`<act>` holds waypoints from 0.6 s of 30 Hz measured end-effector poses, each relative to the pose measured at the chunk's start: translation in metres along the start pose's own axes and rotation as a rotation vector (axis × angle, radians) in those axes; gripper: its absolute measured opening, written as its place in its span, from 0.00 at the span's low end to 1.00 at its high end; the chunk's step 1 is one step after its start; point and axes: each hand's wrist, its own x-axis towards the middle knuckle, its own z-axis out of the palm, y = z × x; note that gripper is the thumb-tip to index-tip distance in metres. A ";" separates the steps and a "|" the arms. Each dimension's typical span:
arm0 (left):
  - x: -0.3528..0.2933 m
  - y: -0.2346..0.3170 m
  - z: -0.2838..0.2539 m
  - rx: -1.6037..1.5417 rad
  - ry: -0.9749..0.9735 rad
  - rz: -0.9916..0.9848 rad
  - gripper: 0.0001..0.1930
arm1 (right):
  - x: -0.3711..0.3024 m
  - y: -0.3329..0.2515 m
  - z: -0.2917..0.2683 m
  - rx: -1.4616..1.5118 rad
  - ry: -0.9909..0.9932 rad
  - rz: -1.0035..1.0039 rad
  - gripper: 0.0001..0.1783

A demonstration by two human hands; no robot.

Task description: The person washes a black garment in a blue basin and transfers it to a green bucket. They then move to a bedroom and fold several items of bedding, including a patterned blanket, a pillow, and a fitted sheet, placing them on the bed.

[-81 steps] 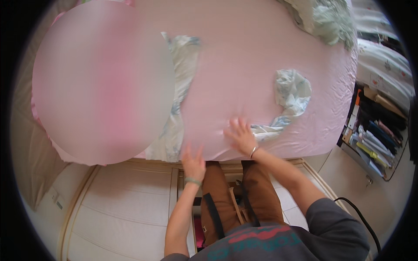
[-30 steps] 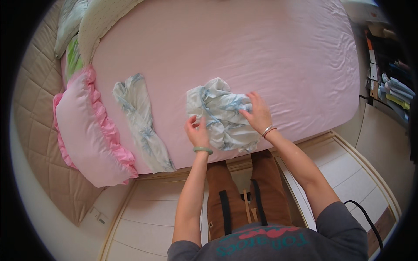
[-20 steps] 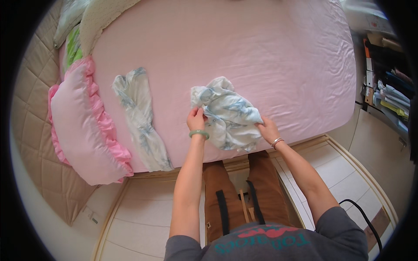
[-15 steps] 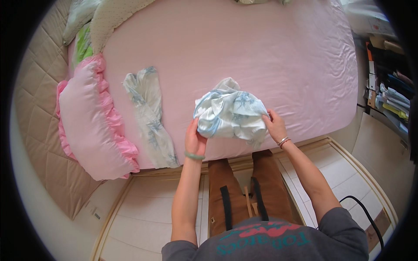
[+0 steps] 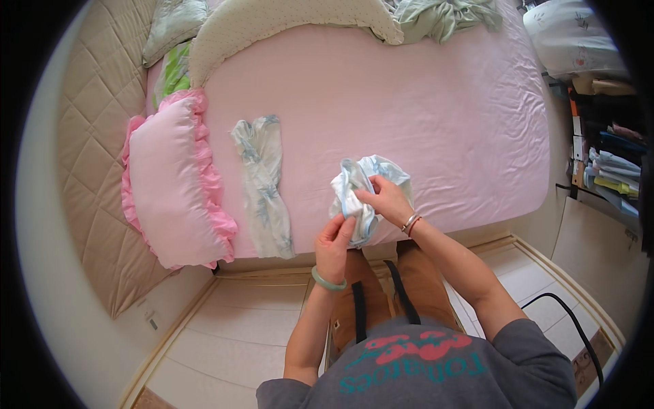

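Over the near edge of the bed I hold a bunched white garment [image 5: 388,168] with a pale blue print and blue piped edges. Its exact kind is hidden by the folds. My left hand [image 5: 334,245], with a green bangle at the wrist, pinches the lower piped edge between thumb and fingers. Higher up, my right hand [image 5: 387,199] grips the cloth near its middle, fingers bent into the folds. To the left, a folded length of matching printed cloth [image 5: 264,187] lies flat on the pink sheet, apart from both hands.
A pink pillow with ruffled edges [image 5: 170,184] lies at the bed's left side. Along the far side are a curved dotted cushion [image 5: 286,17] and a crumpled green cloth [image 5: 443,17]. Shelves of folded clothes [image 5: 613,157] stand at right. The bed [image 5: 463,123] has a pink sheet.
My right hand has moved inward from the garment's right side to its middle. The garment is gathered smaller, and my left hand now pinches its lower edge. The view has shifted.
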 end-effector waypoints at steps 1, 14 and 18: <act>-0.009 0.004 0.004 0.031 -0.029 0.020 0.09 | 0.001 0.014 0.000 0.076 0.029 -0.027 0.18; -0.035 0.032 -0.044 0.135 0.087 0.078 0.06 | -0.065 -0.016 -0.075 0.340 0.266 -0.184 0.06; -0.035 0.073 -0.047 1.083 0.329 0.546 0.10 | -0.075 -0.040 -0.119 -0.021 0.550 -0.486 0.10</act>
